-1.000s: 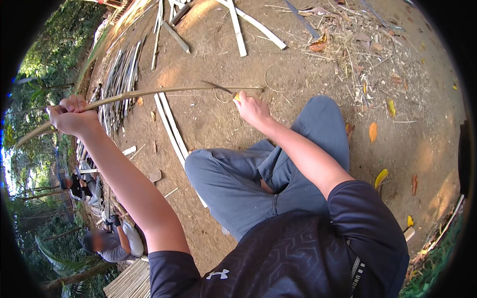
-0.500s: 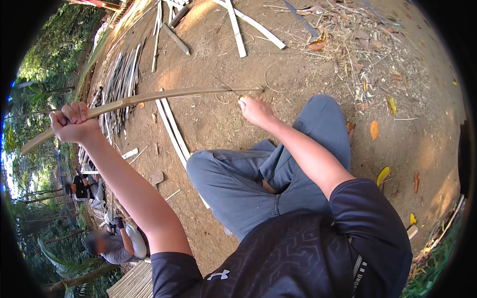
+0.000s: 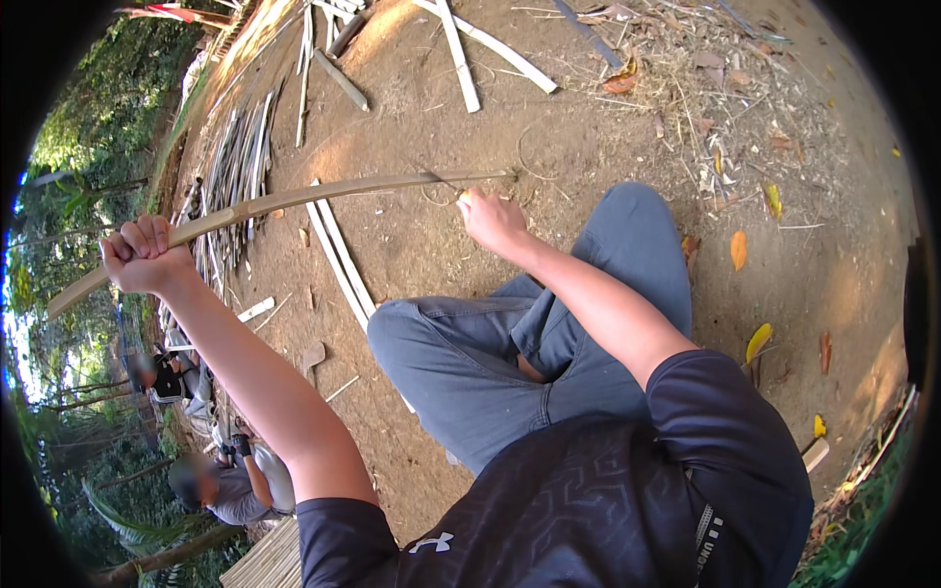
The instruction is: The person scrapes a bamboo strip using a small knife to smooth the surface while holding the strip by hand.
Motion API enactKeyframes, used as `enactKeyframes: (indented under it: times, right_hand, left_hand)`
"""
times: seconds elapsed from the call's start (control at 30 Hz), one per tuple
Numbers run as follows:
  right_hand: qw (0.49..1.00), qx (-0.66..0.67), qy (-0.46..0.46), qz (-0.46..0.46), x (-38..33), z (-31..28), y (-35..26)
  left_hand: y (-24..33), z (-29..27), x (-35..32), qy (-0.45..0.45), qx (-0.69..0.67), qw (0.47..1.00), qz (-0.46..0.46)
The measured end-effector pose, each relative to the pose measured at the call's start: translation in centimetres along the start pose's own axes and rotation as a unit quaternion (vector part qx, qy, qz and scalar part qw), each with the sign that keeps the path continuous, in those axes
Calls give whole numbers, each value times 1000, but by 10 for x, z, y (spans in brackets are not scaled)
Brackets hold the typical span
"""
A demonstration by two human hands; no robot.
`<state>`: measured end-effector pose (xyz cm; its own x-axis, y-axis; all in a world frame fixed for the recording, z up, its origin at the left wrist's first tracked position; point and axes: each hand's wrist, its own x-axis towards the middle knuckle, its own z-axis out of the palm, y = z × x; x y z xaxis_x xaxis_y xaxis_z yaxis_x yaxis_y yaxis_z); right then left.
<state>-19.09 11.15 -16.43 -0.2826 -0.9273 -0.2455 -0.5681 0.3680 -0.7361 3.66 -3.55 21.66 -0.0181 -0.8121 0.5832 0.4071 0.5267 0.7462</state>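
A long, slightly bowed bamboo strip [image 3: 323,188] stretches across the view from far left to the middle, raised above the ground. My left hand [image 3: 147,257] is wrapped round it near its left end, a short length sticking out beyond my fist. Close to the strip's other end, my right hand [image 3: 493,221] is closed on a small knife [image 3: 447,182]. Little of its yellowish handle shows between my fingers. The dark, thin blade lies across the strip; how deeply it bites cannot be made out. My legs [image 3: 520,343] are crossed on the ground below.
Pale split strips [image 3: 341,253] lie under the bamboo. A pile of thin sticks [image 3: 235,162] is at left, more strips [image 3: 458,59] at the far side. A dark flat blade-like piece [image 3: 588,34] lies near shavings [image 3: 725,118]. Two people [image 3: 240,485] sit at left.
My right hand has shifted slightly left with the knife, so the blade crosses the strip further from its right end. The strip's left end has dipped a little.
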Motion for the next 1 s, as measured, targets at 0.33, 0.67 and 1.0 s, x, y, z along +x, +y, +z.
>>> enactKeyframes:
  times: [0.33,0.67,1.0]
  right_hand:
    - [991,5,24,130,48,29,85]
    - [997,0,33,66,23,39,24]
    - [978,-4,-13,210,66,44,109]
  left_hand:
    - [-8,33,5,-8,-8,1000,0]
    - [7,6,-10,13,8,1000,1]
    - [-8,16,0,-4,-11,1000,5]
